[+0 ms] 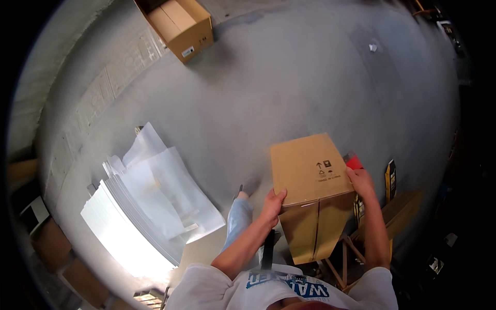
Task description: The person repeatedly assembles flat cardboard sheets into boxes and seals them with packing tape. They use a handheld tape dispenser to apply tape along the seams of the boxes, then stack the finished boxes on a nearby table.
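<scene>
A brown cardboard box (305, 160) is held in front of my body, with dark printed symbols on one face and a seam down the face nearer me. My left hand (272, 206) grips its left edge, thumb on the printed face. On the opposite edge my right hand (361, 182) is closed round the corner; its fingers are partly hidden behind the box. Just beyond the right hand shows a red item (353, 161), mostly covered by the box and hand.
Left of me lies a stack of white sheets (134, 227) under translucent plastic film (170, 186). An open cardboard box (188, 39) rests on the grey floor (289, 77) at the far left. Wooden pieces (343, 261) and a yellow-and-black item (390, 181) are at my right.
</scene>
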Demonstrator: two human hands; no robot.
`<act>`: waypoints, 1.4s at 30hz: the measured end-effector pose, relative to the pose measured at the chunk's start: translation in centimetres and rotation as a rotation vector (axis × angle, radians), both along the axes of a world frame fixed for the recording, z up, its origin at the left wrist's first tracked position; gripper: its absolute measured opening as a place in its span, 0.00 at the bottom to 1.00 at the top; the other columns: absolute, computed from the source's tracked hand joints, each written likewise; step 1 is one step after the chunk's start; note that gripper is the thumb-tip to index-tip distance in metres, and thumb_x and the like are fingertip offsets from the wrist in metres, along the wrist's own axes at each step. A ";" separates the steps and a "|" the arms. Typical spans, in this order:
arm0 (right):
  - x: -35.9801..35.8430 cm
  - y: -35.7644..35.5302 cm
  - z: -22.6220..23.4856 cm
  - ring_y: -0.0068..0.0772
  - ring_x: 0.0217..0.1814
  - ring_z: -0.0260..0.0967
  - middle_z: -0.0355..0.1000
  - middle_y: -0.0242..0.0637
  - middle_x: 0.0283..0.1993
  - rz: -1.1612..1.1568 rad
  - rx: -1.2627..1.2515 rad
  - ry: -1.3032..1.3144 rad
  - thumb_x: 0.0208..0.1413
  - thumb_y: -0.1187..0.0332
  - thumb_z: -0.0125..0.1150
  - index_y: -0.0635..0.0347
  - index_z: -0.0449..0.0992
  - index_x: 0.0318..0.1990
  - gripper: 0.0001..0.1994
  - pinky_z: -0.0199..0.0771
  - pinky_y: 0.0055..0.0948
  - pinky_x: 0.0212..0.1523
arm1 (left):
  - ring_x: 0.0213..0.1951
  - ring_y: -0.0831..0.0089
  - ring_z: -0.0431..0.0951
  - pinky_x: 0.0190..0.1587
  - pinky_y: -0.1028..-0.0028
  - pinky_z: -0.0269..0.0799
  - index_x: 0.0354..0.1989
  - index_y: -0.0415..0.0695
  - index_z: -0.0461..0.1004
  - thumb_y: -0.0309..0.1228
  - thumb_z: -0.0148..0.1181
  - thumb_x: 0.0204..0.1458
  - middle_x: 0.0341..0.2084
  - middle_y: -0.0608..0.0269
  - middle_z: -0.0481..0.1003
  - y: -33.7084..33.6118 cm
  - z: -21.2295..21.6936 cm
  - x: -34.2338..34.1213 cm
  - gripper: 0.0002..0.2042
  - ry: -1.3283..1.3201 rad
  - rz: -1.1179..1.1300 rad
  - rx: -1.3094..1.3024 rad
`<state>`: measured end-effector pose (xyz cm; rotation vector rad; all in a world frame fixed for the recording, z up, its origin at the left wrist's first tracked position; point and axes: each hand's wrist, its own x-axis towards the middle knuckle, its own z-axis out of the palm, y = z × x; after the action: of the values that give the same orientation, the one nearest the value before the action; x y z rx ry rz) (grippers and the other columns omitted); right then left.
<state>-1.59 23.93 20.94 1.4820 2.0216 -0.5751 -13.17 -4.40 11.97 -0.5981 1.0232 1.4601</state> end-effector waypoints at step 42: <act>40.9 -81.2 24.2 0.23 0.38 0.70 0.75 0.37 0.36 -1.724 0.970 0.958 0.59 0.77 0.53 0.63 0.79 0.43 0.09 0.73 0.24 0.39 | 0.45 0.65 0.77 0.48 0.70 0.72 0.49 0.37 0.72 0.34 0.57 0.59 0.46 0.53 0.75 -24.5 21.8 55.5 0.15 0.845 -1.741 1.880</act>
<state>39.31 -57.22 45.14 4.0584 0.7555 -1.0691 42.34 -28.87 33.81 1.9114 0.0292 0.3388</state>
